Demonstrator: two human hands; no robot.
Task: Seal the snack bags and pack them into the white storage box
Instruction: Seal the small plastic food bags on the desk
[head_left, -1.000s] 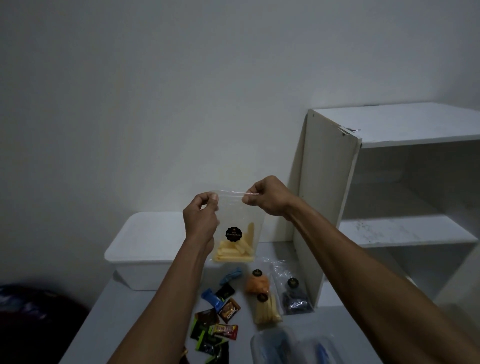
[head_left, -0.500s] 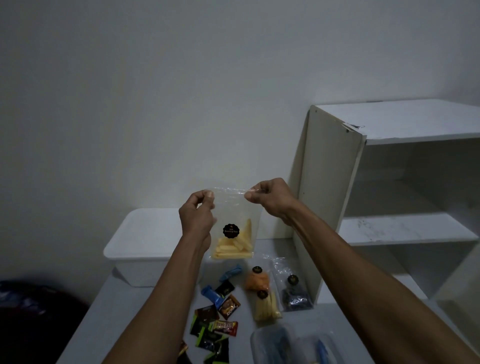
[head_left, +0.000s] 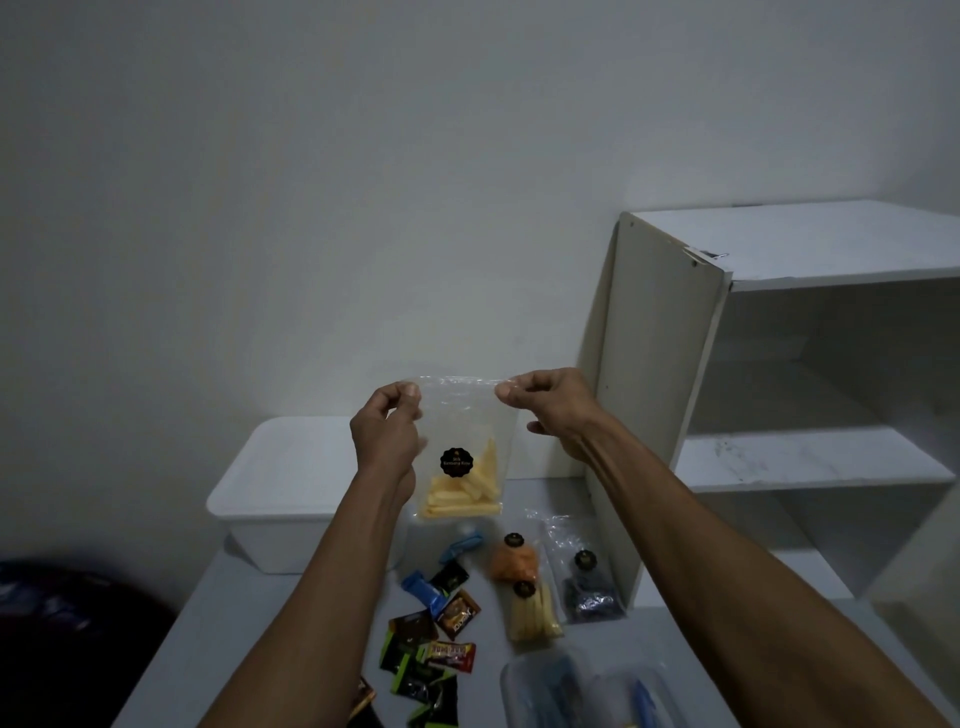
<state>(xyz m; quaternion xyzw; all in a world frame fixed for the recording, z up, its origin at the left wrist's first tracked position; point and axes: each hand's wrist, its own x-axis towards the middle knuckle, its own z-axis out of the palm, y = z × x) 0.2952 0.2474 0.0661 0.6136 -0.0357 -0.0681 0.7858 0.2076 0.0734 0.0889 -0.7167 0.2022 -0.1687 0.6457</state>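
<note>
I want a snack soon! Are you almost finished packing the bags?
Not yet. Both hands, left hand and right hand, pinch the top of one snack bag. Three more bags lie on the table, and the white box has its lid on.

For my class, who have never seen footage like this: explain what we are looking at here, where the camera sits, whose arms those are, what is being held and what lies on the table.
There is no machine here. The camera is worn on a person's head and looks forward and down, so the two arms reaching in are that person's own. The left hand and right hand each pinch a top corner of a clear snack bag holding pale yellow sticks, held up in the air. Below is a grey table. On it lie a white storage box with its lid on, three more snack bags, and small candy wrappers. A white shelf unit stands at the right.
</note>
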